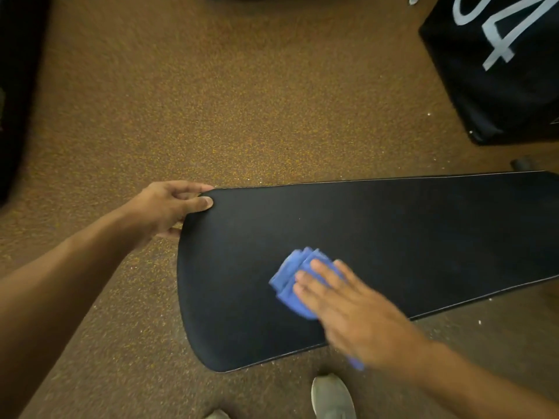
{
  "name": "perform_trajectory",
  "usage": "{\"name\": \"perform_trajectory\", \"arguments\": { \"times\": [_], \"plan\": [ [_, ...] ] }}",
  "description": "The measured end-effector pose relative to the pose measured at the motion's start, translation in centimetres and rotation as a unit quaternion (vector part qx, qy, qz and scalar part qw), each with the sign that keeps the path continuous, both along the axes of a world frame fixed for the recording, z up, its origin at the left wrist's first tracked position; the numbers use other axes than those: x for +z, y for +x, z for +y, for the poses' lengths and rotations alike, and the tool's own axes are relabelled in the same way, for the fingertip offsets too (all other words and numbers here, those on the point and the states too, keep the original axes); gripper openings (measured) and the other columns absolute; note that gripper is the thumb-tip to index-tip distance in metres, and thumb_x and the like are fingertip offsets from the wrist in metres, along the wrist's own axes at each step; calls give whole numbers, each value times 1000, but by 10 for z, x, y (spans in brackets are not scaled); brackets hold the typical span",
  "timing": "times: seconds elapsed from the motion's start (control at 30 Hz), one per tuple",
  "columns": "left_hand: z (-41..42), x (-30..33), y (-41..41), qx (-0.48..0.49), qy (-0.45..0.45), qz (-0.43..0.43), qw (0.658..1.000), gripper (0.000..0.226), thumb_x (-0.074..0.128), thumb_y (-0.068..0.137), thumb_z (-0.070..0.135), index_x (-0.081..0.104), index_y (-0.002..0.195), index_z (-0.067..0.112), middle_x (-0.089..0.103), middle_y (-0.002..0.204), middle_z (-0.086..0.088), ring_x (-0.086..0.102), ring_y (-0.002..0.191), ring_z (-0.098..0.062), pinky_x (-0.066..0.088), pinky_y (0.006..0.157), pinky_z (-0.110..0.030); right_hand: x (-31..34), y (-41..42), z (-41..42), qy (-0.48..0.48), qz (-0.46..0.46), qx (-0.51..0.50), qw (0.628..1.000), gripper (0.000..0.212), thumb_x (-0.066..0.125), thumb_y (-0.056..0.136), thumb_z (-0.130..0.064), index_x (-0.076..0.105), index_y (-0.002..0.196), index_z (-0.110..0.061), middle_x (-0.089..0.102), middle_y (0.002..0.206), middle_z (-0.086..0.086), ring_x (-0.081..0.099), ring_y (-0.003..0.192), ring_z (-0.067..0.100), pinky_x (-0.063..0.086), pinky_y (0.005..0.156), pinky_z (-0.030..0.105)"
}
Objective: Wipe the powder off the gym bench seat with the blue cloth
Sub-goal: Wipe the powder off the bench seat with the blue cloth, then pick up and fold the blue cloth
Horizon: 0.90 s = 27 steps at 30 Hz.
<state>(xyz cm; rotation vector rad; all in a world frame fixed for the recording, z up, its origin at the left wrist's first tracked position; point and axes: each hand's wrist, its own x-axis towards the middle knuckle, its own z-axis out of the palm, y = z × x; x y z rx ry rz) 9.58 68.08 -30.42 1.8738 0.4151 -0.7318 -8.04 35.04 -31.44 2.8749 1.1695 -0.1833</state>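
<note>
On the near half of the black seat [378, 237], the blue cloth [295, 279] is pressed flat under the right hand [348, 306]. That hand is laid open, fingers spread across the folded cloth, palm down; it is blurred, and a blue corner of cloth shows beneath the wrist at the seat's near edge. The left hand [169, 207] is clamped on the seat's far left corner, thumb on top and fingers curled round the edge. The two hands are well apart. The seat is stretched from left to right, narrowing toward the right, and its surface is seen dark, with only faint specks; whether powder is left on it cannot be told. Beneath it lies a speckled brown floor [211, 101]. A black box [499, 86] with pale numerals is stood at far right. A grey shoe [332, 397] is seen near the bottom edge.
</note>
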Motion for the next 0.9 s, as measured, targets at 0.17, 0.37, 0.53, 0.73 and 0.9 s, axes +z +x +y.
{"name": "perform_trajectory", "arguments": {
  "times": [0.17,0.37,0.53,0.73,0.9],
  "plan": [
    [-2,2,-1,4,1,-2,1000,21,75,92,28,75,112,33,78,93,13,69,90,-7,53,69,-32,10,43,-16,17,37,-114,993,57,35,93,-20,43,148,-7,39,157,10,26,149,33,29,119,53],
    [-5,4,-3,5,21,-7,1000,18,74,93,28,75,109,35,78,85,18,67,87,-2,53,64,-29,5,43,-1,67,62,-202,975,56,31,100,-23,30,154,-10,27,163,7,9,154,29,14,124,52],
    [-18,10,-12,-25,85,-76,993,16,68,97,26,72,106,38,76,98,6,68,87,-7,51,68,-25,11,43,-5,71,66,-114,989,56,32,99,-24,37,151,-5,33,160,10,18,152,33,27,120,56],
    [-59,30,-32,-137,296,-262,908,42,62,96,30,63,138,23,65,125,-19,60,118,-40,46,107,-45,21,41,-10,73,80,-106,988,58,36,104,-40,31,155,-13,25,164,3,10,154,21,17,125,44],
    [-132,48,-50,-247,206,-272,907,46,67,94,36,64,135,18,65,123,-9,61,114,-28,46,104,-39,44,10,-24,270,-29,-223,936,25,58,98,-30,72,114,-16,72,99,-4,66,85,18,58,75,34]
  ]
}}
